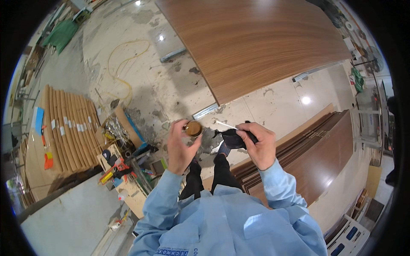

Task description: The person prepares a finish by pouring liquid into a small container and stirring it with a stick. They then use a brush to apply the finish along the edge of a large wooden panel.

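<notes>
My left hand [178, 147] is closed around a small round jar [194, 129], its brown face turned up between my thumb and fingers. To its right, my right hand [261, 144] pinches a thin white stick [226, 125] that points toward the jar. A crumpled black cloth [232, 139] hangs from the same hand, below the stick. The stick's tip and the jar are apart. The stick's other end is hidden by my fingers.
A large wood-grain panel [256, 47] rests on metal rails [205, 111] ahead. More brown panels [316, 162] lean at the right. At the left are a stack of cardboard-coloured boards [70, 128], a bench with tools [121, 170], and a yellow hose [124, 81] on the floor.
</notes>
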`<state>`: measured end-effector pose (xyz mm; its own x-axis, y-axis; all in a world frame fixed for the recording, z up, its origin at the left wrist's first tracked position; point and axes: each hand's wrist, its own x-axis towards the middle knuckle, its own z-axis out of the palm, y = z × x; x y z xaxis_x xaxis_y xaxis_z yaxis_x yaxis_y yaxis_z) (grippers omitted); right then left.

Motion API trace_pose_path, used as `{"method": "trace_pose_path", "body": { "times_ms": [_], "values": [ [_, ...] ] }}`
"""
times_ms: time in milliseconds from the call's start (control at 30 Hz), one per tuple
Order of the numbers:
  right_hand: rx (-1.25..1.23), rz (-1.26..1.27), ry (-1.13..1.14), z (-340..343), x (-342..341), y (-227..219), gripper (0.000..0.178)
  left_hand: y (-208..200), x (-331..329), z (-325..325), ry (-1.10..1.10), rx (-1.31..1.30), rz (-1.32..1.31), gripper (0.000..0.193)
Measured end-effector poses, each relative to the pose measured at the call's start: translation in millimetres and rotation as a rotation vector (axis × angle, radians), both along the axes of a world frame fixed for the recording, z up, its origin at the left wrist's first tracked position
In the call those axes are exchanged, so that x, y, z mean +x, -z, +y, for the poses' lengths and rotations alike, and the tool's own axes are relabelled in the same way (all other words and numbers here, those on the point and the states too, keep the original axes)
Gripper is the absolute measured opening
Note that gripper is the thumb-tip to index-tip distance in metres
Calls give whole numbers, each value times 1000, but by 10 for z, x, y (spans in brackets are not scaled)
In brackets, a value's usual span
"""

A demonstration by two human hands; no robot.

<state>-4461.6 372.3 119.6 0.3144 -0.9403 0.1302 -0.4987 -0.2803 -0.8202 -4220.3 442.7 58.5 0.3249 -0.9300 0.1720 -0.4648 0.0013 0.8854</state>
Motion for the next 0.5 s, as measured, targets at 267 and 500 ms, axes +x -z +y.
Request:
{"method": "trace_pose_path", "body": {
  "times_ms": [267, 500],
  "values": [
    [-358, 501, -292, -31, 254, -367, 13, 11, -354, -88, 104, 16, -65, 54],
    [-301, 603, -350, -30, 227, -360, 12, 59, -425, -5, 145, 14, -69, 56]
  ]
}}
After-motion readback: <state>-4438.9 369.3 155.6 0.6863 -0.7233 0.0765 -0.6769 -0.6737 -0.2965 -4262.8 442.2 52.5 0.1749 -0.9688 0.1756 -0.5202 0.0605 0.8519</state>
